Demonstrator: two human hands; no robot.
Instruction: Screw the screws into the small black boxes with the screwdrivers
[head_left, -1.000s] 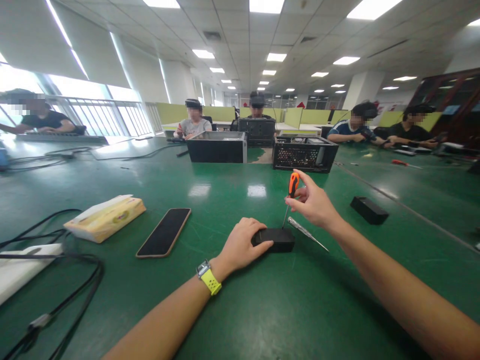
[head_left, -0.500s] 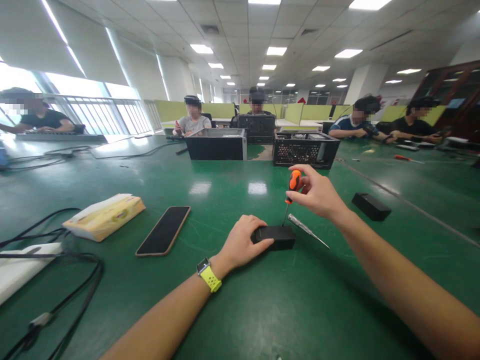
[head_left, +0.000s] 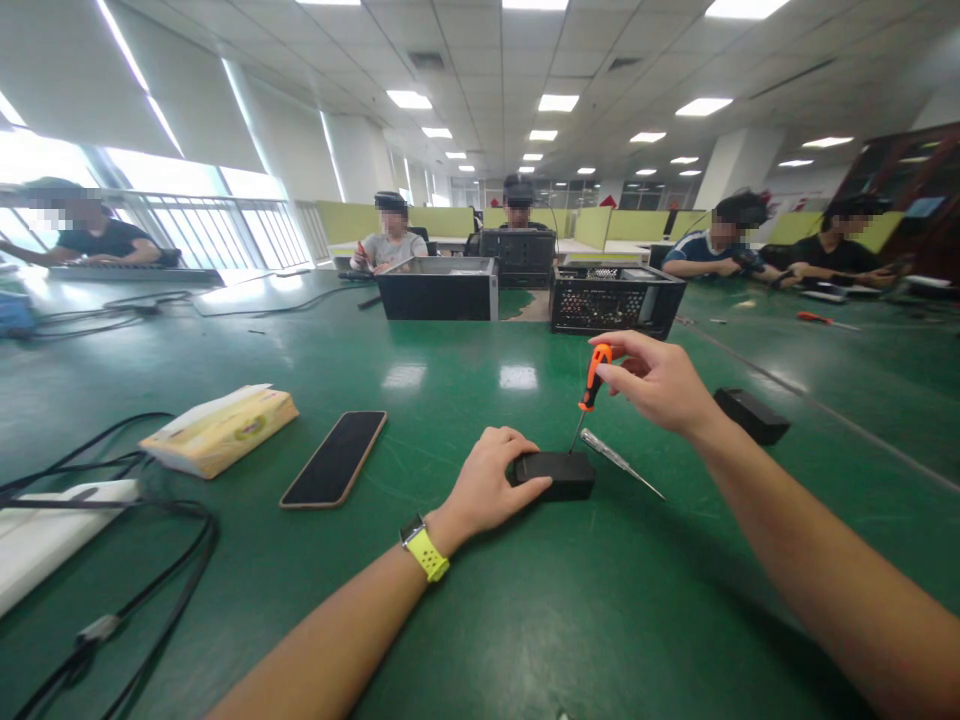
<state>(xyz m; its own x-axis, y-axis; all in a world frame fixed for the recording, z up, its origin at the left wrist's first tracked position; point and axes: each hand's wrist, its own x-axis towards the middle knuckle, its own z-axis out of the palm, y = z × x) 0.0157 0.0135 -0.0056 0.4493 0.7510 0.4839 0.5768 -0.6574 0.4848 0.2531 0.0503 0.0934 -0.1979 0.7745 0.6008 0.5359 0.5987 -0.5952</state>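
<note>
My left hand [head_left: 501,478] is wrapped round the left end of a small black rectangular block [head_left: 566,476] lying on the green table [head_left: 480,620]. Between thumb and fingers, my right hand [head_left: 656,378] grips the orange-and-black handle of a screwdriver [head_left: 597,378]. The screwdriver leans with its top to the right, and its shaft runs down to the block's far edge. Whether the tip sits in a screw is too small to tell. Just right of the block lies a slim screwdriver with a clear handle [head_left: 621,463]. Another black block [head_left: 751,416] rests behind my right forearm.
A phone [head_left: 335,460], a yellow tissue pack [head_left: 220,430], black cables [head_left: 187,570] and a white power strip [head_left: 60,535] lie on the left. Two computer cases [head_left: 439,290] [head_left: 616,298] stand farther back. Several people sit around the table. Another orange screwdriver [head_left: 817,319] is far right.
The screwdriver's handle has tilted to the right, and my right hand's fingers have shifted on it. My left hand still holds the block. The whole view has moved slightly.
</note>
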